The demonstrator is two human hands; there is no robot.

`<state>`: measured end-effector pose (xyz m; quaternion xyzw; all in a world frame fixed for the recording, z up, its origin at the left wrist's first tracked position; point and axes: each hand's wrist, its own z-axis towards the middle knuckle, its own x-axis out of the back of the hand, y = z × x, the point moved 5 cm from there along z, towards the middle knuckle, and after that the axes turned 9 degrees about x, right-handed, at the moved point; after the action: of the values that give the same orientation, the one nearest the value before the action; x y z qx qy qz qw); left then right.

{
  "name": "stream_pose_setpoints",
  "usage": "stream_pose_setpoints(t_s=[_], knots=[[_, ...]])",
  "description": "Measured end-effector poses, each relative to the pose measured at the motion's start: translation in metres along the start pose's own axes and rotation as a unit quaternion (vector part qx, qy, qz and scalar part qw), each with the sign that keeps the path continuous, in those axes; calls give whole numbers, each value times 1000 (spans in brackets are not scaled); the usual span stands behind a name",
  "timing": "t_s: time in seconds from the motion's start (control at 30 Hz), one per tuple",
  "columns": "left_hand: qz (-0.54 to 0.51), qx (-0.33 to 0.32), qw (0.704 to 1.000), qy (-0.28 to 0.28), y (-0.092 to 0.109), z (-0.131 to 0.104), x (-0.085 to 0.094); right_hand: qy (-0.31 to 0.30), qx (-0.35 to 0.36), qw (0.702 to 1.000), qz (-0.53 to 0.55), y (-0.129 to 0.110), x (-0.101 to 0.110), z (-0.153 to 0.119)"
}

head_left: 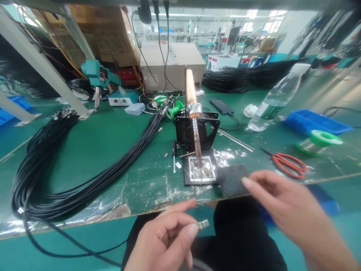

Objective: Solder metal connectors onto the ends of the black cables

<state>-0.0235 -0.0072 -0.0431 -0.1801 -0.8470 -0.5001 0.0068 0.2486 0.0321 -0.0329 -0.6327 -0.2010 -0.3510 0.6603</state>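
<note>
My left hand (166,237), low in front of the bench, pinches a small metal cable connector (203,224) between thumb and fingers. The connector's bare metal end sticks out to the right. My right hand (284,207) is at the bench edge, thumb and forefinger closed together at the right edge of a dark grey pad (232,180). Whether they grip the pad or just touch it I cannot make out. Left of that pad, a soldering iron (194,109) with a wooden handle leans tip-down over a framed tray (189,169) of small metal bits.
A bundle of black cables (113,171) curves across the left side. Behind the iron stands a black fan frame (183,130). A small screwdriver (174,150), red-handled scissors (290,163), solder spool (318,143), water bottle (278,99) and blue bin (316,122) lie around.
</note>
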Motion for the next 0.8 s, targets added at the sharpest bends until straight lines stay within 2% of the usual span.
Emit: stream_pose_setpoints(t_s=[0.07, 0.13, 0.2, 0.23, 0.27, 0.3, 0.33, 0.37, 0.4, 0.53, 0.8], knots=[[-21, 13, 1000, -17, 3, 3, 0, 40, -49, 995, -76, 19, 24, 6], [-50, 34, 998, -33, 4, 5, -1, 104, -84, 984, -122, 29, 41, 1], [-71, 37, 996, -33, 6, 6, -2, 148, -75, 977, -132, 23, 43, -14], [-76, 28, 996, -31, 8, 6, -3, 121, -31, 988, -90, 14, 34, -21], [-81, 18, 996, -29, 10, 6, -3, 12, 32, 999, -10, 0, 15, -28], [-88, 12, 996, -30, 11, 6, -4, -81, 66, 992, 67, -14, -3, -37], [-99, 12, 994, -38, 12, 5, -6, -141, 72, 980, 124, -26, -19, -45], [-114, 17, 992, -49, 12, 5, -7, -197, 76, 963, 165, -37, -33, -53], [-127, 23, 990, -60, 12, 4, -8, -226, 67, 954, 186, -46, -43, -57], [-147, 42, 986, -63, 9, 2, -8, -234, 41, 947, 218, -58, -61, -61], [-169, 85, 980, -55, 3, 8, -9, -240, 7, 939, 246, -54, -66, -61]])
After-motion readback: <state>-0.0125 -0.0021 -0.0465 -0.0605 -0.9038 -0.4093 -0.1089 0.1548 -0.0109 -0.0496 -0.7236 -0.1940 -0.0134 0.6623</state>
